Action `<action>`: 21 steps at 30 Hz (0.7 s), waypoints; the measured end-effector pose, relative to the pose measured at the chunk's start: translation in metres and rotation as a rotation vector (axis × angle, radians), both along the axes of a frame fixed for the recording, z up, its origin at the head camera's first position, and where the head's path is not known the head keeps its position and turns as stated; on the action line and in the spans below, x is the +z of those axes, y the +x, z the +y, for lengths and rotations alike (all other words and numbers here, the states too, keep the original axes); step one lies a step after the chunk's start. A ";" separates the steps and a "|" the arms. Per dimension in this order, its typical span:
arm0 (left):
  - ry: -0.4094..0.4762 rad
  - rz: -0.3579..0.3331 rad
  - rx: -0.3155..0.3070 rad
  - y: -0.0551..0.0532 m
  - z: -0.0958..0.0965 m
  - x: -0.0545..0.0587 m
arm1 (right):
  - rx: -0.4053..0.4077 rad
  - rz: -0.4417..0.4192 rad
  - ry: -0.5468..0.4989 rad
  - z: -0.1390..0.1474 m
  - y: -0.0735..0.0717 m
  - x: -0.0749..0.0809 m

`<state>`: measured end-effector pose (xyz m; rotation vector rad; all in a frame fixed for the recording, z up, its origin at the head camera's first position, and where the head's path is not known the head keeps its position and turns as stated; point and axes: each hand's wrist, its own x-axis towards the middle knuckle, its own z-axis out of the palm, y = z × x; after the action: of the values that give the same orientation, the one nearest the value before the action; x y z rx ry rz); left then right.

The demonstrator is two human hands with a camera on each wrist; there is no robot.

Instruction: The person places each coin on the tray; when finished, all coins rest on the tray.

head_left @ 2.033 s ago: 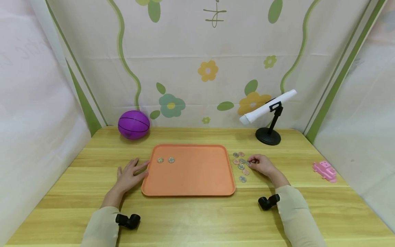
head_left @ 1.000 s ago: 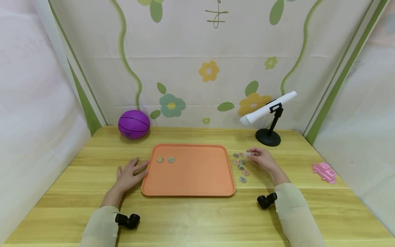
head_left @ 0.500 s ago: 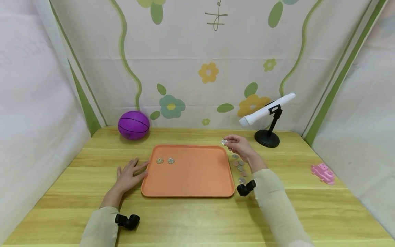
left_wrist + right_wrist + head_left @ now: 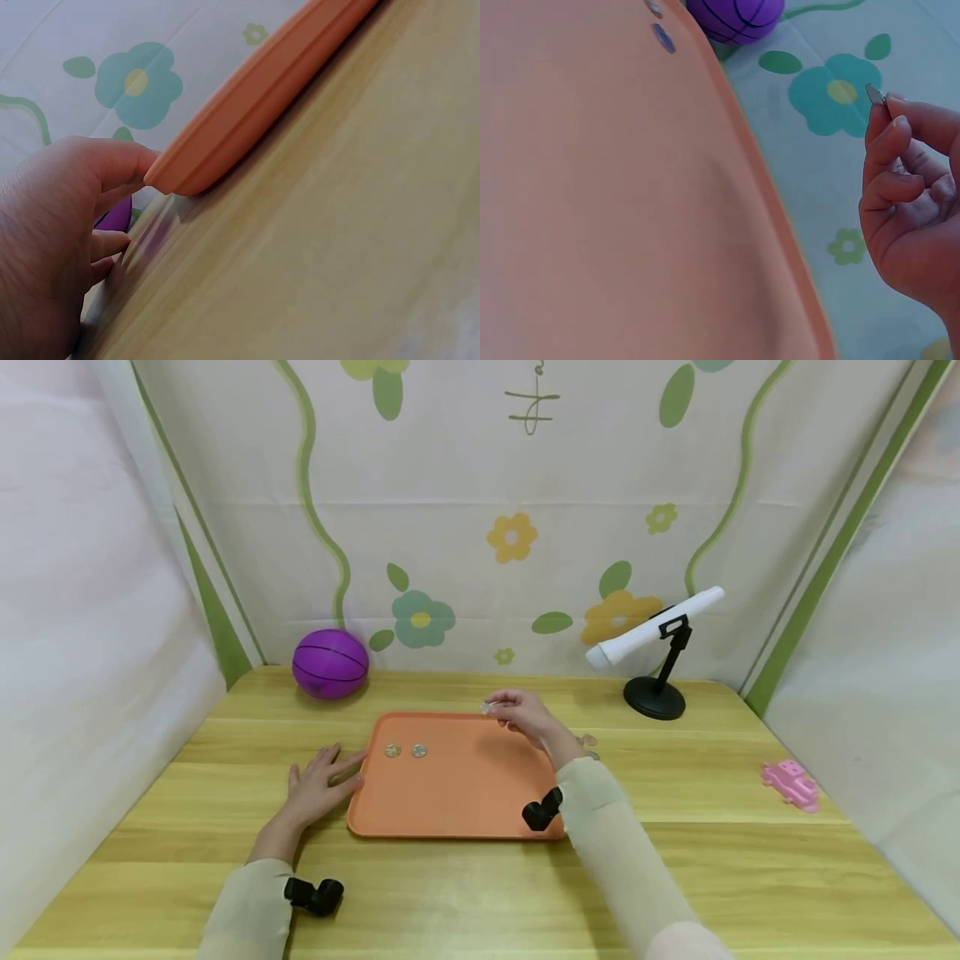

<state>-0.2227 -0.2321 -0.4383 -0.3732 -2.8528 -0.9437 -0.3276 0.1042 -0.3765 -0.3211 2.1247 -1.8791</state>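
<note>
Silvery metal, a coin point(image 4: 874, 95) is pinched between thumb and finger of the right hand point(image 4: 521, 713), raised near the far rim of an orange tray point(image 4: 457, 793), whose left edge the left hand point(image 4: 311, 789) touches with spread fingers. Two coins point(image 4: 419, 750) lie side by side in the tray's far left part, and more coins point(image 4: 590, 740) show on the wooden table point(image 4: 450, 893) past the right sleeve point(image 4: 622, 852). Farther out are a purple ball point(image 4: 331, 664), a white microphone point(image 4: 652, 630) on a black stand point(image 4: 655, 698) and a pink toy point(image 4: 791, 785).
</note>
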 end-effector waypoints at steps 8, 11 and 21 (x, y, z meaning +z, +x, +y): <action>0.007 -0.012 -0.002 0.000 0.001 0.002 | 0.052 -0.026 0.069 -0.021 -0.002 -0.020; 0.009 -0.012 -0.003 0.000 0.001 0.002 | 0.076 -0.036 0.097 -0.025 -0.002 -0.027; 0.016 -0.020 -0.002 -0.001 0.001 0.001 | 0.110 -0.066 0.140 -0.033 0.000 -0.041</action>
<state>-0.2234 -0.2307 -0.4374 -0.3669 -2.8620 -0.9755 -0.3281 0.0714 -0.4178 -0.3325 2.1350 -1.6491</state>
